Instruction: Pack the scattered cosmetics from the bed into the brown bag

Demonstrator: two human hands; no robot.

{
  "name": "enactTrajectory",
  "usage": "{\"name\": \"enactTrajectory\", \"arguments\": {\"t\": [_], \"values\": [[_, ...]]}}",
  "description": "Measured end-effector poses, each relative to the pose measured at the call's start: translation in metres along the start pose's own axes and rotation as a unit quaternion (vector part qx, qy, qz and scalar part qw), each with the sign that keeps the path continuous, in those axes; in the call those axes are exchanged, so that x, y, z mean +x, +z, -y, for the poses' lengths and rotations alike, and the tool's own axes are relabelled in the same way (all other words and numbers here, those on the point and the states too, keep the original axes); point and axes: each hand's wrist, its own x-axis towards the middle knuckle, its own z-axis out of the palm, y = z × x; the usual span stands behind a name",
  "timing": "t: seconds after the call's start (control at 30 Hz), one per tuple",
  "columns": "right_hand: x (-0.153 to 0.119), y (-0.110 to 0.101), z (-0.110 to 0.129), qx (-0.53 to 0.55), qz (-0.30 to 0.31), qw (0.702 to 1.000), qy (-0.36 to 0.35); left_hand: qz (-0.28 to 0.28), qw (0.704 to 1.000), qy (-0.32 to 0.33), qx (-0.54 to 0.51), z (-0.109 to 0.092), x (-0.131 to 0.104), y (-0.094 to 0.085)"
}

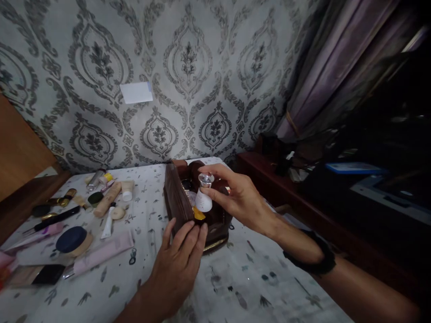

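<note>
The right hand (239,197) reaches in from the lower right, forearm angled up toward the middle of the counter (235,278), wrist bent slightly so the palm faces left. Its grip is closed on a small bottle (204,194) with a clear cap and a pale, rounded body: the thumb and fingertips pinch it near the cap and shoulder, holding it upright right above the open top of a brown leather pouch (188,202). The left hand (180,264) comes up from the bottom edge, back of the hand toward the camera, fingers together and extended, their tips pressed against the near side wall of the pouch; its grip is flat rather than curled, closed on nothing. The pouch stands on the patterned cloth that covers the counter, with something yellow showing inside it. To the left, well apart from both hands, lie scattered cosmetics: a pink tube (103,253), a round dark-blue compact (72,240), a black pencil (55,220) and a beige tube (128,190).
</note>
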Motion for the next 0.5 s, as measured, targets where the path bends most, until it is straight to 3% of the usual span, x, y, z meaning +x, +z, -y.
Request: {"name": "enactTrajectory", "arguments": {"t": [0.1,0.23,0.33,0.5], "values": [[0.001,-0.002,-0.007,-0.050,0.048,0.998,-0.002,-0.014,0.999,-0.003,-0.034,0.000,0.003,0.000],[-0.002,-0.009,-0.020,-0.145,0.097,0.983,-0.057,-0.015,0.998,0.016,-0.066,0.004,-0.001,0.002],[-0.004,-0.013,-0.031,-0.208,0.106,0.968,-0.088,-0.019,0.997,0.019,-0.074,0.006,-0.006,0.006],[-0.005,-0.015,-0.041,-0.209,0.134,0.965,-0.079,-0.003,0.998,0.017,-0.065,0.004,-0.011,0.015]]}}
